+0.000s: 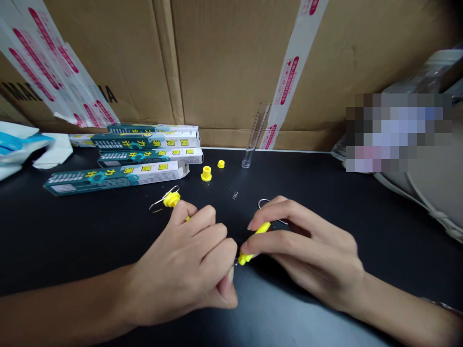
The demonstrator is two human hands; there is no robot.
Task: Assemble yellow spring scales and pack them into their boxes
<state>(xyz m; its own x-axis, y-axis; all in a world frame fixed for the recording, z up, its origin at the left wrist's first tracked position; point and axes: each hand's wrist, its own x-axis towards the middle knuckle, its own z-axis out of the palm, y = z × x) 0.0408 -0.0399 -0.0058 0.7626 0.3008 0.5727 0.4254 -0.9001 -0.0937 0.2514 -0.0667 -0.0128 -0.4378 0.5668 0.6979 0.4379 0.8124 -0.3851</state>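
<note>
My left hand (188, 260) is closed in a fist around a yellow plastic rod. Its collared end (171, 199) sticks out past the thumb side, with a bent wire hook (156, 206) on it. Between the fingers and thumb of my right hand (300, 246) is a second yellow plastic rod (262, 228), slanting down towards the left fist. A bit of metal (236, 262) shows between this rod's lower end and the fist; its shape is too small to tell. Behind the right fingers lies a wire hook (263, 202), partly hidden. A small loose spring (235, 195) rests on the table beyond both hands.
Several printed narrow boxes (119, 178) lie at the back left. Two yellow caps (206, 174) and an upright clear tube (253, 142) stand on the black table (90, 231). A large cardboard box (224, 62) walls off the back; a bag (430, 178) sits at the right.
</note>
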